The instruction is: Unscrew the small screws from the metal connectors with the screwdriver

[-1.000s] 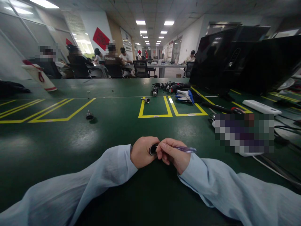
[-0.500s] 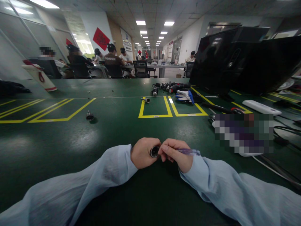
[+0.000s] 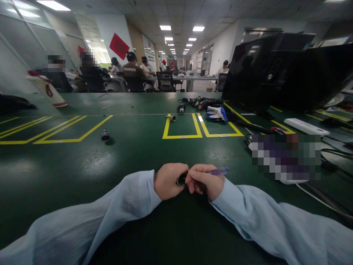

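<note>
My left hand (image 3: 170,181) is wrapped round a round metal connector shell (image 3: 180,180). Its dark open end faces to the right, and the rest is hidden in my fist. Close beside it, my right hand (image 3: 205,180) pinches a slim screwdriver with a clear purple handle (image 3: 219,171). The handle sticks out behind my fingers towards the right. A thin shaft seems to reach into the mouth of the shell; its tip is out of sight. Both hands are just above the green table (image 3: 132,221).
A metal connector piece (image 3: 105,136) stands at left, another (image 3: 172,117) lies by the yellow tape. Behind are cables with a connector (image 3: 181,108) and a blue-white glove (image 3: 217,113). Black monitors (image 3: 253,77), a white power strip (image 3: 306,126) and a blurred-out object (image 3: 285,158) occupy the right.
My right hand has turned a little, and the screwdriver's handle end has moved slightly up and to the left. The left hand keeps its hold, with the shell tilted slightly.
</note>
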A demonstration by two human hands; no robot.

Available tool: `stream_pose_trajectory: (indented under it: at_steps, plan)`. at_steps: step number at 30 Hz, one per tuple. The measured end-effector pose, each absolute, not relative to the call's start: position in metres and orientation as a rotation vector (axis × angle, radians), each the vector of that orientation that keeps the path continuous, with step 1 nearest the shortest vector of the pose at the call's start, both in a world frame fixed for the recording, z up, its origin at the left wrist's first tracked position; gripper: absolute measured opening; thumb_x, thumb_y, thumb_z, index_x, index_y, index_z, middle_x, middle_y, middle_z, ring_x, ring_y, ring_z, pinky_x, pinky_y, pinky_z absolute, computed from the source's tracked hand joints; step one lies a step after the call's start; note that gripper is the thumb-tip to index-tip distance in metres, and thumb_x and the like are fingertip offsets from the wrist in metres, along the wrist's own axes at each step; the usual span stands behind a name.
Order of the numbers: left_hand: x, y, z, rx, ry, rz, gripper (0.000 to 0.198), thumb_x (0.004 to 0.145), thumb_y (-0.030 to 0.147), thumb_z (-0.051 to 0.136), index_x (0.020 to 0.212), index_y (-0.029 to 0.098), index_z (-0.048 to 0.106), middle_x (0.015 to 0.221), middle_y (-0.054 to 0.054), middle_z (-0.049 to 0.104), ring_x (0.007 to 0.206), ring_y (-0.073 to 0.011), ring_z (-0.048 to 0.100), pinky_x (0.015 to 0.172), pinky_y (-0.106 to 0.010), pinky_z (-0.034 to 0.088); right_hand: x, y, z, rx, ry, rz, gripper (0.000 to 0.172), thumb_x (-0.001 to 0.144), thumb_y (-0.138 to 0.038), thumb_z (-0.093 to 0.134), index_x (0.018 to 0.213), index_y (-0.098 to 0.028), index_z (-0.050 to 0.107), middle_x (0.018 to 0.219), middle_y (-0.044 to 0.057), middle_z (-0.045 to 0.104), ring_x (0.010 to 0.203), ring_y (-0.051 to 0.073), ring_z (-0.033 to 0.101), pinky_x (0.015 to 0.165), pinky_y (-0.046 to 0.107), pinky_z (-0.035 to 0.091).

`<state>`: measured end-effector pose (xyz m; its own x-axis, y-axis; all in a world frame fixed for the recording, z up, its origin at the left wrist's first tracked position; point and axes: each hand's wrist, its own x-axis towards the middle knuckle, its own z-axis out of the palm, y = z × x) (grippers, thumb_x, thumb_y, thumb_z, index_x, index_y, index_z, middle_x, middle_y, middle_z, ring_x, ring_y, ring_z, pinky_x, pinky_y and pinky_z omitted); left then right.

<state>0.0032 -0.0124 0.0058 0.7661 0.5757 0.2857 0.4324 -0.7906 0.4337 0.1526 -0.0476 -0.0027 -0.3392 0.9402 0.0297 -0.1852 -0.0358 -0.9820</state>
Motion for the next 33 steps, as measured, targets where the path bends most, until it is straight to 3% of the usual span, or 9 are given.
stream_pose_trajectory:
  at_steps: [4,7,10,13,19,22,25,30,33]
  plan:
    - [0.003,-0.011,0.006,2.598,0.770,0.561,0.011,0.068,0.012,0.049,0.058,0.017,0.046,0.056,0.002,0.051,0.052,-0.0092,0.050,0.050,-0.019,0.035,0.153,-0.051,-0.001,-0.880,-1.446,1.333,0.026,0.077,-0.035,0.047,0.063,-0.015,0.055,0.047,-0.001,0.052,0.038,0.007,0.040,0.038,0.020,0.029]
    - [0.003,-0.010,0.005,2.632,0.770,0.529,0.009,0.068,0.016,0.050,0.060,0.017,0.047,0.055,0.003,0.050,0.050,-0.0096,0.049,0.048,-0.020,0.034,0.152,-0.061,0.004,-0.897,-1.871,0.752,0.026,0.082,-0.026,0.040,0.063,-0.016,0.055,0.054,0.002,0.053,0.051,0.011,0.046,0.051,0.026,0.035]
    - [0.003,-0.010,0.005,2.641,0.747,0.528,0.004,0.066,0.016,0.051,0.064,0.017,0.048,0.058,0.002,0.052,0.053,-0.0102,0.050,0.049,-0.020,0.035,0.151,-0.067,0.008,-0.884,-2.140,0.270,0.025,0.082,-0.021,0.038,0.064,-0.016,0.054,0.061,0.006,0.054,0.059,0.015,0.045,0.057,0.031,0.034]
    - [0.004,-0.012,0.006,2.666,0.765,0.537,0.008,0.067,0.016,0.050,0.061,0.017,0.045,0.056,0.002,0.050,0.050,-0.0098,0.048,0.047,-0.020,0.034,0.152,-0.066,0.009,-0.896,-2.097,0.361,0.025,0.082,-0.021,0.039,0.062,-0.016,0.053,0.057,0.004,0.052,0.056,0.014,0.043,0.056,0.030,0.034]
    - [0.003,-0.014,0.007,2.634,0.824,0.541,0.012,0.071,0.016,0.048,0.059,0.017,0.045,0.055,0.002,0.050,0.050,-0.0092,0.048,0.047,-0.020,0.035,0.156,-0.051,0.001,-0.934,-1.583,1.243,0.025,0.079,-0.030,0.046,0.062,-0.015,0.057,0.047,-0.001,0.052,0.042,0.008,0.043,0.042,0.021,0.033]
    - [0.002,-0.014,0.007,2.594,0.805,0.571,0.011,0.069,0.012,0.048,0.059,0.017,0.045,0.056,0.002,0.050,0.051,-0.0091,0.049,0.048,-0.019,0.035,0.155,-0.048,-0.004,-0.896,-1.407,1.438,0.027,0.076,-0.035,0.048,0.060,-0.015,0.056,0.045,-0.001,0.052,0.039,0.007,0.041,0.039,0.020,0.031]
    - [0.002,-0.013,0.006,2.575,0.823,0.587,0.012,0.069,0.013,0.049,0.059,0.017,0.045,0.055,0.002,0.050,0.051,-0.0090,0.049,0.048,-0.019,0.035,0.154,-0.051,-0.004,-0.900,-1.471,1.309,0.026,0.079,-0.033,0.045,0.063,-0.016,0.055,0.049,-0.001,0.053,0.042,0.008,0.042,0.042,0.021,0.032]
    - [0.004,-0.011,0.003,2.627,0.836,0.583,0.010,0.069,0.018,0.051,0.060,0.017,0.046,0.054,0.003,0.049,0.049,-0.0089,0.047,0.046,-0.020,0.033,0.153,-0.061,0.005,-0.841,-1.993,0.466,0.024,0.082,-0.022,0.040,0.063,-0.017,0.054,0.060,0.004,0.055,0.059,0.014,0.047,0.059,0.029,0.035]
    - [0.004,-0.011,0.003,2.657,0.853,0.588,0.010,0.067,0.016,0.051,0.059,0.017,0.044,0.053,0.004,0.046,0.048,-0.0087,0.045,0.045,-0.020,0.032,0.153,-0.061,0.008,-0.810,-2.079,0.330,0.024,0.081,-0.020,0.040,0.062,-0.017,0.053,0.061,0.004,0.055,0.059,0.014,0.046,0.060,0.030,0.035]
